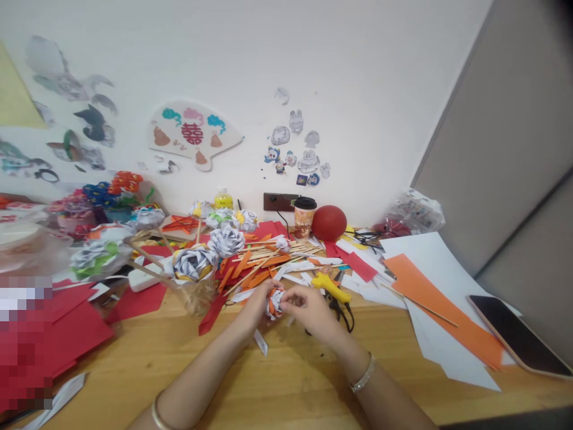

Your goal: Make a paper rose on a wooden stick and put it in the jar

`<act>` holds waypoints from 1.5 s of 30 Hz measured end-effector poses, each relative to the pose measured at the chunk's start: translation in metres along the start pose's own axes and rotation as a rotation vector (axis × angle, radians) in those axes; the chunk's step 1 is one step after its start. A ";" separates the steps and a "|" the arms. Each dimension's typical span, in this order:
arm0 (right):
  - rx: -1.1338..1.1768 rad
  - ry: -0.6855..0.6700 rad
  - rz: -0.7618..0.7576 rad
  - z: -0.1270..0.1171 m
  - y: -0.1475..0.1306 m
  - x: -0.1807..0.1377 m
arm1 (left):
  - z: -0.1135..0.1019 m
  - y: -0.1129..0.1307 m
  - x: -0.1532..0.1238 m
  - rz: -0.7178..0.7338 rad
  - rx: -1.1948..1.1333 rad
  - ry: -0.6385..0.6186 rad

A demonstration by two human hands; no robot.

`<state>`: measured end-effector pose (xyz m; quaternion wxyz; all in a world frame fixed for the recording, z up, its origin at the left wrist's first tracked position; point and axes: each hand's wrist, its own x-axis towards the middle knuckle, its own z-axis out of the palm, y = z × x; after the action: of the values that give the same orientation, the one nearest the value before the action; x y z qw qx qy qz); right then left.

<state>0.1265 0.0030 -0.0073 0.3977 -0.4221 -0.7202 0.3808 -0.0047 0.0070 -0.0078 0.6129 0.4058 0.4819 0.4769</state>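
Note:
Between my two hands is a small paper flower (274, 303) of white and orange folded strips. My left hand (256, 309) wraps round its left side. On the flower's right edge, my right hand (308, 307) pinches with thumb and fingertips; part of the flower is hidden by the fingers. Just behind my right hand lies a yellow glue gun (331, 288) with a black cord. A white paper strip (261, 343) rests on the table below my left hand. Finished-looking paper roses (193, 263) stand to the left in a clear cup (194, 295).
Wooden sticks (255, 254) and orange and white paper strips cover the table behind my hands. A lidded coffee cup (305, 218) and a red balloon (329, 223) stand at the wall. On the right are orange paper (430, 298), white sheets and a phone (514, 328). Red paper (80, 325) lies left.

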 end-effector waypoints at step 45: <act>-0.926 0.366 -0.698 0.004 0.002 -0.004 | -0.002 -0.007 0.003 0.296 0.121 0.101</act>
<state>0.1248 -0.0009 -0.0116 0.3916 -0.3487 -0.8268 -0.2037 -0.0049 0.0090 -0.0153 0.4854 0.4842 0.4749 0.5518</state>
